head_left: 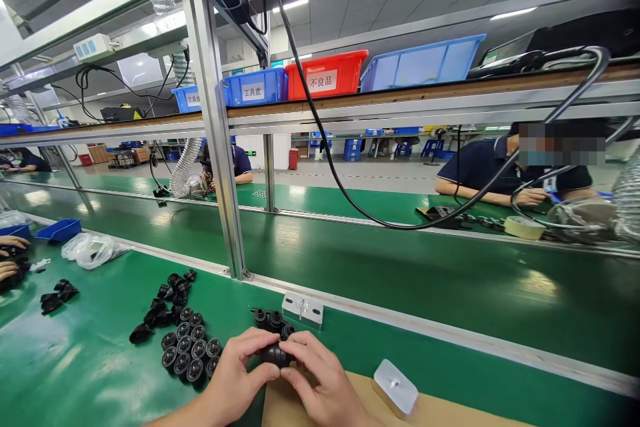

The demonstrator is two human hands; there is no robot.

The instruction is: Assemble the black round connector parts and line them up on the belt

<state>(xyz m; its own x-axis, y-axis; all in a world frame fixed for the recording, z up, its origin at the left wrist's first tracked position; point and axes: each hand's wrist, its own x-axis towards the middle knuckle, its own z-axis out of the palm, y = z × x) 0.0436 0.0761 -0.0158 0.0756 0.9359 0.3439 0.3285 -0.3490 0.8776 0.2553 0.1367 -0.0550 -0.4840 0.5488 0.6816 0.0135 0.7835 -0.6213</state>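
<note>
Between my two hands is a black round plastic part [275,355], gripped by the fingertips above the edge of a brown board [360,393]. My left hand [240,373] pinches it from the left, and my right hand [323,373] closes on its right side. Just beyond the fingers stand several black parts with nozzle-like tops [267,317]. A silver metal block with slots [303,310] sits behind them. To the left of my left hand is a cluster of black cylindrical parts [187,347], their open ends facing up.
A metal plate with a small peg [395,387] lies at the right. Loose black elbow-like pieces [160,310] lie left. An upright metal post [215,127] rises ahead. A black cable [325,140] hangs in front. Co-workers [480,167] sit across the green belt [400,267]; another person's hands [10,257] show far left.
</note>
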